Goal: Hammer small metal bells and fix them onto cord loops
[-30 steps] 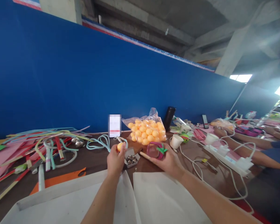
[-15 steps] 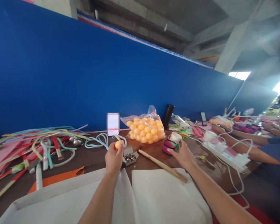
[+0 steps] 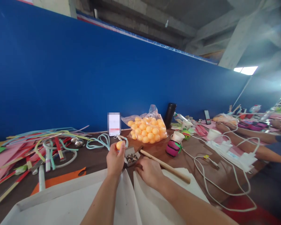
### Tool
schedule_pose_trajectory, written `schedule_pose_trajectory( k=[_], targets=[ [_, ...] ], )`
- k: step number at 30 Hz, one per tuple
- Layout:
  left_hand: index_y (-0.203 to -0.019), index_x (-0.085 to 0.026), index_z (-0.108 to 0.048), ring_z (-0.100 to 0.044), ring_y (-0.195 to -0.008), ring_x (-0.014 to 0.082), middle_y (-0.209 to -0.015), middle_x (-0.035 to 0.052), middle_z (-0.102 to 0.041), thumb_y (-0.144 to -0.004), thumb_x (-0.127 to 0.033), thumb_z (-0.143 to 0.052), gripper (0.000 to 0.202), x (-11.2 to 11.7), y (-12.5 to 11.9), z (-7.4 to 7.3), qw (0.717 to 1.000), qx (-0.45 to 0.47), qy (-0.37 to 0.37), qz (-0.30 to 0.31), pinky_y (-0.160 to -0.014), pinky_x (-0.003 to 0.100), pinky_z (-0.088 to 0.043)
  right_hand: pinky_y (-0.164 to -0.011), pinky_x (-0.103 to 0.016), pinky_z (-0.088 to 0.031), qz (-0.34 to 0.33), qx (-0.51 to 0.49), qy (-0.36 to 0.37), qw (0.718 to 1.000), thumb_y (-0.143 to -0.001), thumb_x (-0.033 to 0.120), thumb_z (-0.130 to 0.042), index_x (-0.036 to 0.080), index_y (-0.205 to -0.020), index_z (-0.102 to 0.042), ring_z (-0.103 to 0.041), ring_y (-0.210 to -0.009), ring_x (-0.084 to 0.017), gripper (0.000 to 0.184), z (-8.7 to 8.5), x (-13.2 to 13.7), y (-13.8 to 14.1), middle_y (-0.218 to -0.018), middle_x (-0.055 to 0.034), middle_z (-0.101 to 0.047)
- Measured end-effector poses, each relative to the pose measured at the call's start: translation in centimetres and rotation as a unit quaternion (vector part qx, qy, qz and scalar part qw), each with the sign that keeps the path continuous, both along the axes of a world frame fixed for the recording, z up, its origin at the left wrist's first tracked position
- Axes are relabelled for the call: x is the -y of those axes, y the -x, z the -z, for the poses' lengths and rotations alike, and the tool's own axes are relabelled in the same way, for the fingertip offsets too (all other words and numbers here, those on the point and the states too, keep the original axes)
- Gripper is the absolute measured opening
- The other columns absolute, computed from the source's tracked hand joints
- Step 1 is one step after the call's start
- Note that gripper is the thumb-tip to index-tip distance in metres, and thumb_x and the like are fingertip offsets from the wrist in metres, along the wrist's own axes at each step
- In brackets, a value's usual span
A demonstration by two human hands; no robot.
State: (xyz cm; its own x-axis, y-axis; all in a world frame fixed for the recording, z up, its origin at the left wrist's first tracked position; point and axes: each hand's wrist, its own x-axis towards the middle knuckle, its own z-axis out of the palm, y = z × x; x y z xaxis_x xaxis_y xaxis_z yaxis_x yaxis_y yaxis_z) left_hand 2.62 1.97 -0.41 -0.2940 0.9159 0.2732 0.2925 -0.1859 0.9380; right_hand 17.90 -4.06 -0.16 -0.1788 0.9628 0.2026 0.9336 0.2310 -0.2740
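An orange ping-pong ball [image 3: 119, 145] is pinched in my left hand [image 3: 115, 159], between thumb and fingers. My right hand [image 3: 150, 172] is low over the top edge of the white paper sheet [image 3: 147, 203], fingers curled together and pointing down; whatever they hold, if anything, is hidden. Just beyond the two hands stands a small open cardboard box [image 3: 131, 157] full of shiny metal pieces, apparently tacks. A hammer with a wooden handle [image 3: 168, 167] lies diagonally behind my right hand. At the back is a clear plastic bag [image 3: 148, 129] of orange balls.
Right of the bag are a black bottle [image 3: 170, 115], a paper cup [image 3: 178, 136], a magenta pouch [image 3: 172, 148] and a white power strip [image 3: 229, 156] with cables. Coloured tubes and sticks [image 3: 46, 150] pile up left. A phone [image 3: 114, 124] leans against the blue wall. A co-worker's arms [image 3: 253, 142] reach in right.
My right hand has left the magenta pouch and paper cup and moved left to the paper's edge near the small box, its fingers now closed. My left hand still holds the ball.
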Motion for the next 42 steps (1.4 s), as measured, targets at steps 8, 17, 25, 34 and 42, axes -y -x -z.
schedule_pose_trajectory(
  k=[8, 17, 25, 34, 42],
  targets=[
    [-0.090, -0.020, -0.060, -0.060, -0.069, 0.0201, -0.077, 0.0026, -0.069, -0.077, -0.053, -0.049, 0.037, -0.1, 0.0, -0.1, 1.000, -0.017, 0.001, -0.006, -0.066, 0.030, -0.041, -0.066, -0.026, -0.037, 0.022, -0.005, 0.013, 1.000, -0.082, 0.028, -0.051, 0.023, -0.087, -0.066, -0.062, -0.083, -0.019, 0.017, 0.7, -0.1, 0.6, -0.090, -0.0036, -0.067],
    [-0.089, -0.019, -0.060, -0.060, -0.069, 0.0212, -0.077, 0.0039, -0.069, -0.075, -0.053, -0.049, 0.039, 0.3, 0.0, -0.6, 1.000, -0.019, 0.008, -0.006, -0.066, 0.031, -0.042, -0.059, -0.022, -0.032, 0.039, -0.062, 0.012, 0.997, -0.078, 0.027, -0.056, 0.022, -0.082, -0.065, -0.060, -0.072, -0.014, 0.011, 0.2, 0.1, 0.4, -0.079, 0.0001, -0.067],
    [-0.090, -0.021, -0.058, -0.060, -0.075, 0.0202, -0.077, 0.0022, -0.069, -0.076, -0.054, -0.049, 0.037, 0.1, -0.1, -0.5, 1.000, -0.017, 0.011, -0.011, -0.070, 0.030, -0.041, -0.056, -0.021, -0.030, 0.059, -0.109, 0.004, 0.992, -0.079, 0.034, -0.055, 0.024, -0.085, -0.064, -0.057, -0.068, -0.012, 0.014, -2.5, -3.2, 0.5, -0.077, 0.0023, -0.066],
    [-0.090, -0.019, -0.058, -0.060, -0.071, 0.0201, -0.077, 0.0040, -0.068, -0.078, -0.052, -0.049, 0.037, -0.1, -0.2, 0.3, 1.000, 0.002, -0.021, -0.003, -0.066, 0.030, -0.042, -0.054, -0.021, -0.033, 0.031, -0.105, 0.056, 0.992, -0.078, 0.032, -0.057, 0.024, -0.079, -0.069, -0.062, -0.069, -0.014, 0.015, -2.1, -2.1, -0.6, -0.072, 0.0010, -0.069],
    [-0.093, -0.019, -0.058, -0.061, -0.074, 0.0194, -0.078, 0.0038, -0.068, -0.077, -0.050, -0.051, 0.036, 0.0, -0.3, 0.4, 1.000, 0.015, -0.027, 0.003, -0.069, 0.029, -0.042, -0.061, -0.027, -0.037, -0.010, -0.001, 0.058, 0.998, -0.075, 0.027, -0.058, 0.022, -0.076, -0.069, -0.065, -0.075, -0.023, 0.013, -0.5, -1.2, -0.3, -0.079, -0.0055, -0.072]
  ],
)
